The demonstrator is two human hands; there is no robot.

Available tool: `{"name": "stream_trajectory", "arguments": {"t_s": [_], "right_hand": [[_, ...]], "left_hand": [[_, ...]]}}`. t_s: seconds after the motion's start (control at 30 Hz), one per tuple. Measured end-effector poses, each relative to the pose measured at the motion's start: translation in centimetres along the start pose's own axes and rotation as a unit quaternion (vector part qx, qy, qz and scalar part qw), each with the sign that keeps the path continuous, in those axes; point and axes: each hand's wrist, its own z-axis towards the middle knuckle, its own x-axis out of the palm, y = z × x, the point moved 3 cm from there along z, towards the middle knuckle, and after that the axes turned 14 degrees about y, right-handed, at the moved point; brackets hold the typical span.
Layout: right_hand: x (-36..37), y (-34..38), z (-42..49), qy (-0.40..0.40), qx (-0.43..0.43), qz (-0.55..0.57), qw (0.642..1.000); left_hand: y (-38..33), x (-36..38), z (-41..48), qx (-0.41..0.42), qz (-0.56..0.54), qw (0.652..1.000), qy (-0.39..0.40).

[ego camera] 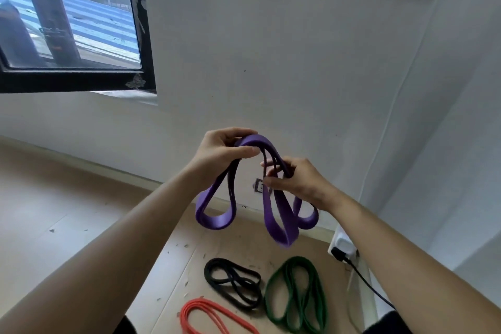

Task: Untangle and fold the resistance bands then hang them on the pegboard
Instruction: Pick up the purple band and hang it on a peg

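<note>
Purple band [215, 222] between left hand [219, 152] and right hand [295, 182]

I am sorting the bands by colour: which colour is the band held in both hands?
Purple. The purple band shows best in the head view, held by the left hand and right hand.

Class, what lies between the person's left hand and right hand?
In the head view, the arched top of the purple band spans from left hand to right hand.

White-walled room corner, lit by daylight

A black-framed window [81, 22] is set in the white wall [271, 62] at the left (a blue corrugated roof is seen through it). A pale wooden floor [54, 211] is bordered by a skirting board [108, 168], and a white power strip [343, 244] with a black plug [339, 253] is laid beside the right wall.
</note>
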Motion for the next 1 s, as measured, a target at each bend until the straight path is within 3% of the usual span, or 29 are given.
{"name": "stream_trajectory", "arguments": {"t_s": [0.33,0.57,1.0], "right_hand": [[-1.7,1.5,0.9,0.011,-0.036,0.047,0.998],[-8.8,8.9,1.8,-0.103,-0.153,0.099,0.978],[-22.2,21.2,1.9,-0.183,-0.188,-0.019,0.965]], "left_hand": [[-3.1,1.1,3.4,0.012,-0.035,0.999,0.0],[-8.9,-0.4,8.4,0.045,-0.015,0.999,0.003],[-22.4,2.0,18.7,0.132,0.035,0.99,0.045]]}}
